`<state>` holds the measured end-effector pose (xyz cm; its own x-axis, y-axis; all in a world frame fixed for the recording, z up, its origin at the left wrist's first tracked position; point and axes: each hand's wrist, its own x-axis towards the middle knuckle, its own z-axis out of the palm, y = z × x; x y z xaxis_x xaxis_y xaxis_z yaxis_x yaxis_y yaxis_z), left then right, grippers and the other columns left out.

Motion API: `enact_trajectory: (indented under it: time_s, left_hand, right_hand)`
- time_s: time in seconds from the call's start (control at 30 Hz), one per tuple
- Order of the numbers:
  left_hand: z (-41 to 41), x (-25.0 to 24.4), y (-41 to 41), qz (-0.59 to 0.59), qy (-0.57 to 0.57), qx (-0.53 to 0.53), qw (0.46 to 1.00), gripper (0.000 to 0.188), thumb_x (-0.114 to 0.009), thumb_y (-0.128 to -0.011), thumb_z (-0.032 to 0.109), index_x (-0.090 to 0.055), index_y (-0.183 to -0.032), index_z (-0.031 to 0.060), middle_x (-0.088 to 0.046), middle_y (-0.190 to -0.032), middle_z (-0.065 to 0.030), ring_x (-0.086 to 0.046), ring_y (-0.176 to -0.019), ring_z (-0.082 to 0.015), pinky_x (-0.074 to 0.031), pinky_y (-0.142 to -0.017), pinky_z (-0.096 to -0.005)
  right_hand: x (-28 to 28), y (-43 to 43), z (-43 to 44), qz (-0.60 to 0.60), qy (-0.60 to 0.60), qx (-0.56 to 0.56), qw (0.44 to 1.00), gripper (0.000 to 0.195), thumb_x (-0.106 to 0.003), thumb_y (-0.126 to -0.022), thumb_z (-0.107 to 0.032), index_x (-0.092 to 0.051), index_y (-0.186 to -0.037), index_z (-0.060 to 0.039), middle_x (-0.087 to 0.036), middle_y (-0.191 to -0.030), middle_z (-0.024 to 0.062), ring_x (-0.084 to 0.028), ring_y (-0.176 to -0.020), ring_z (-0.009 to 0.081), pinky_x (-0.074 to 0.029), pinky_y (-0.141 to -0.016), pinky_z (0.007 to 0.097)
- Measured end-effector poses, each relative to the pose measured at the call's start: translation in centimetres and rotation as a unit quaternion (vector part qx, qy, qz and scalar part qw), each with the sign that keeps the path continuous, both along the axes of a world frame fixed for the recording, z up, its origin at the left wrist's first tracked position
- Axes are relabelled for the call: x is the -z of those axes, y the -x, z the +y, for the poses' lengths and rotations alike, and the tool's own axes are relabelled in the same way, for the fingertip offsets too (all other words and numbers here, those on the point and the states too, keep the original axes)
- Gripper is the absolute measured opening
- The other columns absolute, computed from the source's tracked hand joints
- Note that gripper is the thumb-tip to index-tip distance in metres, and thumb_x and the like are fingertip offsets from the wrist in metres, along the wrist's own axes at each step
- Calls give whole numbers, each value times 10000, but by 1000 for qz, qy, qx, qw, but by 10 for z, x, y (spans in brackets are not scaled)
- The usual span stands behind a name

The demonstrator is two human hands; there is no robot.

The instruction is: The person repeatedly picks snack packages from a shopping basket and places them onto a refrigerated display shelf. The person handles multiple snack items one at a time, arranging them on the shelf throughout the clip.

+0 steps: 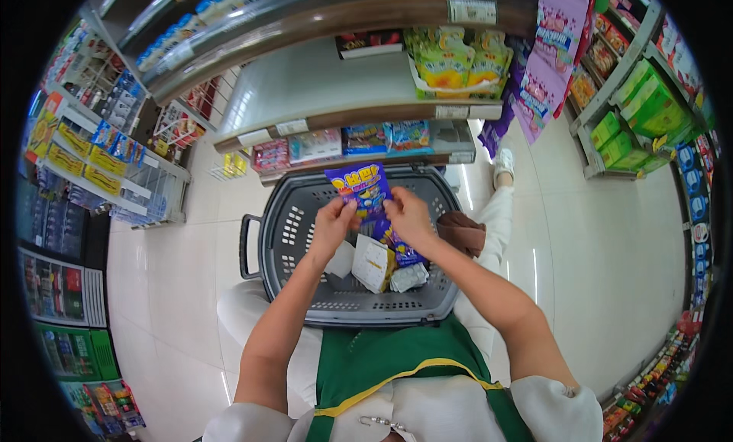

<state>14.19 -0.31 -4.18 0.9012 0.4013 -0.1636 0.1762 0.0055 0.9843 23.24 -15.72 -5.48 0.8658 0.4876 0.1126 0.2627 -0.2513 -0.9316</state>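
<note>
Between my left hand (335,223) and my right hand (411,217) is a purple candy packet (361,189), gripped at its two sides. Both hands are above a dark grey plastic shopping basket (275,241) that rests at my lap. Inside the basket, another purple packet (408,253) lies partly under my right forearm. Beside it are a white and yellow box (371,263), a pale rounded item (341,260) and a small silvery packet (409,277). A brown cloth (462,233) hangs at the basket's right rim.
A shelf (292,87) in front holds green pouches (458,61) in a tray. On the lower shelf are blue candy bags (386,138). Pink packets (552,52) hang at its right end. A wire rack (143,184) stands left, green boxes (653,98) right.
</note>
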Motion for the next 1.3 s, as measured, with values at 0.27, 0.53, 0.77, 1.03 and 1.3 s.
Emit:
enact_trajectory:
  time_s: [0.27, 0.53, 0.77, 1.03, 1.3]
  left_hand:
    - [26, -130, -79, -238, -102, -22, 966, 177, -533, -890, 110, -578, -963, -45, -617, -837, -48, -567, -773, -98, -465, -730, -231]
    - [56, -117, -171, -227, -91, -45, 969, 242, -572, -866, 172, -584, -989, -36, -624, -776, -69, -584, -637, -110, -492, -590, -236]
    - [54, -127, -211, -126, -138, -101, 977, 274, -579, -859, 206, -585, -981, -39, -587, -661, -67, -534, -558, -109, -415, -503, -234]
    - [71, -96, -240, -167, -26, -91, 981, 248, -528, -844, 84, -556, -1047, -56, -602, -750, -97, -551, -590, -134, -435, -533, -245]
    - [63, -104, -233, -137, -102, -145, 975, 313, -486, -767, 24, -582, -1060, -30, -642, -786, -151, -626, -646, -202, -488, -604, -293]
  right_hand:
    - [-140, -65, 30, -211, -202, 17, 956, 260, -537, -810, -21, -522, -1067, 18, -581, -933, 169, -605, -791, 245, -478, -677, 314]
    - [-130, -113, 65, -178, -147, 91, 969, 382, -534, -776, -21, -460, -1147, 33, -574, -974, 199, -601, -828, 293, -473, -739, 369]
    - [-136, -132, 73, -143, -51, 105, 983, 418, -536, -738, -27, -444, -1140, 40, -544, -994, 259, -549, -865, 410, -446, -760, 447]
    - [-129, -140, 86, -210, 9, 141, 967, 372, -593, -729, -105, -477, -1059, 25, -575, -904, 267, -531, -901, 439, -419, -798, 463]
    - [-127, -143, 88, -188, 30, 148, 971, 425, -596, -724, -124, -503, -1107, 36, -570, -986, 282, -533, -944, 429, -421, -829, 443]
